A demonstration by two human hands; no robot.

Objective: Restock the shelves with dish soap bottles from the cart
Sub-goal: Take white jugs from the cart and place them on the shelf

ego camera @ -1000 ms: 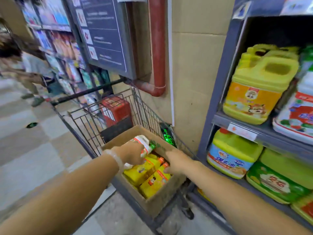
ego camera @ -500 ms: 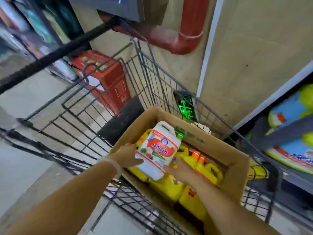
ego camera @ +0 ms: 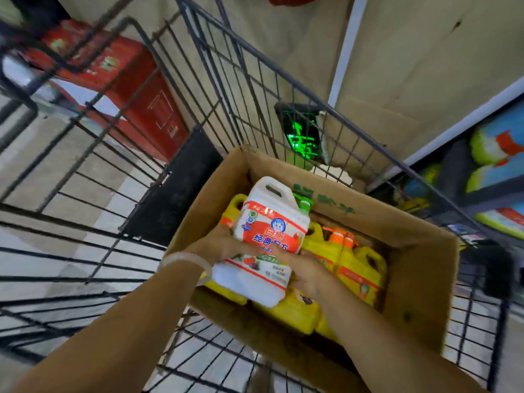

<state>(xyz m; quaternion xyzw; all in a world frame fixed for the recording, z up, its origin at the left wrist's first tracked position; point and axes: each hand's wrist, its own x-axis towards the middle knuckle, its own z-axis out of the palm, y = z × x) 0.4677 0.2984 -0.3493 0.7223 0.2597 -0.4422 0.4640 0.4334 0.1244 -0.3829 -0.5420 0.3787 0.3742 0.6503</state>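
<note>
Bottle in hand: white dish soap jug (ego camera: 262, 239), red label, green cap at its far right corner; held tilted above the yellow jugs, inside the mouth of the cardboard box (ego camera: 419, 268).
Left hand (ego camera: 224, 246): grips the jug's left edge, fingers curled onto the label; pale bangle on the wrist.
Right hand (ego camera: 304, 272): cradles the jug's lower right side, thumb laid over the label, the other fingers hidden behind the jug.
Change: a second ago only the left hand had the white jug, low in the box, while the right hand rested on the box's near rim. Half a second ago the right hand had joined. Now the jug sits higher and both hands carry it.
Meaning: pick looks done; judged next is the carry to the shelf.
Stock left: yellow jugs (ego camera: 355, 268) with orange caps, packed upright in the box.
Cart (ego camera: 232, 89): black wire, box at its near right.
Shelf (ego camera: 493, 171): far right, blurred yellow-green jugs on it.
Risk: jug looks heavy; grip is on smooth sides, not the handle.
</note>
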